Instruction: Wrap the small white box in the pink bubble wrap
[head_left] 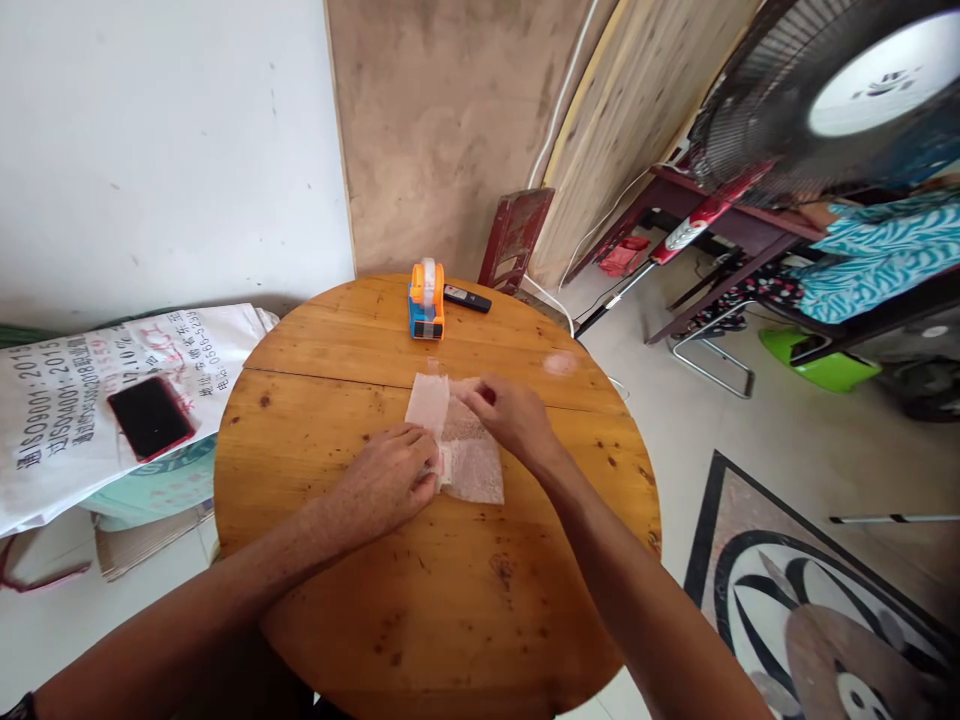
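Observation:
A pale sheet of bubble wrap lies in the middle of a round wooden table, its left part folded up and over. My left hand rests on its left edge with the fingers curled and pressed down on the fold. My right hand pinches the sheet's upper edge, fingers closed on it; something red peeks out under the fingertips, too small to name.
An orange and blue tape dispenser and a dark remote stand at the table's far edge. A phone lies on a printed white sack at left. A red chair, a fan and a patterned floor mat are at right.

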